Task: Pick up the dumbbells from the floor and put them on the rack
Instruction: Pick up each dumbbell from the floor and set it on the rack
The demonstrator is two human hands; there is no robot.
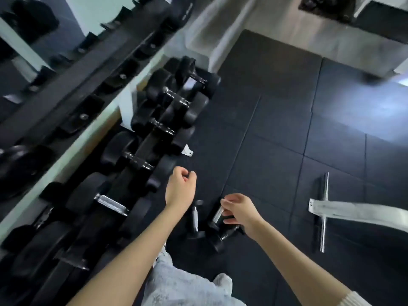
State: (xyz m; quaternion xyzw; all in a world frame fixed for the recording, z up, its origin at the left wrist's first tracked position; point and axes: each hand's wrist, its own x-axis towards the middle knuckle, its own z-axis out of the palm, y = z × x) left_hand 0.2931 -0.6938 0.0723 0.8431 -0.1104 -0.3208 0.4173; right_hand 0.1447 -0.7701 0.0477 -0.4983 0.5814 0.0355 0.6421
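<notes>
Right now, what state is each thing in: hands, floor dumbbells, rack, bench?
Left hand: empty, fingers loosely curled, above the floor.
Right hand: fingers at a floor dumbbell's handle, grip not clearly closed.
Floor dumbbells: lying on the mat, not racked.
Rack: lower tier loaded with dumbbells.
Bench foot: resting on the mat.

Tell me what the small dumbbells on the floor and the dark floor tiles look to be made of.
Small black dumbbells on the floor: heads look like matte black rubber or coating, with no shine; handles look like bright polished metal that catches the light. Dark square floor tiles: probably matte rubber matting, with visible seams and only a soft sheen.
</notes>
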